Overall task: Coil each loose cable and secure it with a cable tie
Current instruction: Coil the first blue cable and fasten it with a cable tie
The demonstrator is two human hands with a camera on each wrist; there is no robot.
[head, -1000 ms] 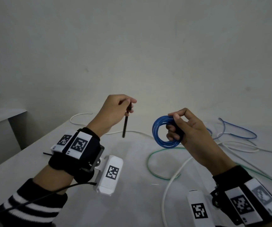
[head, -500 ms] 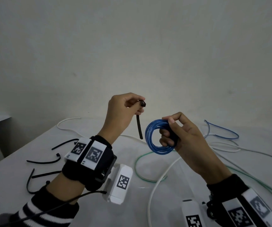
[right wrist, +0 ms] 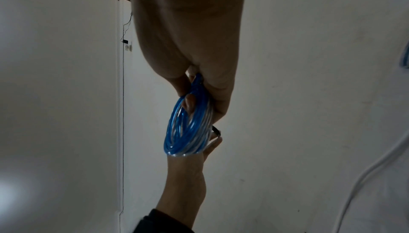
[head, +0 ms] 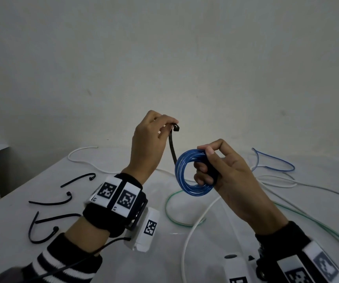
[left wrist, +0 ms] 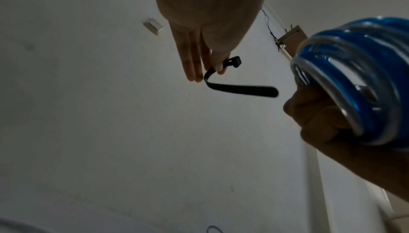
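Hands pinching cable tie [head: 172, 142], blue coil [head: 193, 174]

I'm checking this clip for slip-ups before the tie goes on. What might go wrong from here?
1. The right hand grips the coiled blue cable at one side only; the free loops could spring apart before they are bound.
2. The left hand pinches the black plastic cable tie just below its head, so the long tail hangs loose and may miss the coil's opening.
3. Loose white and green cables lie right below and could get snagged.
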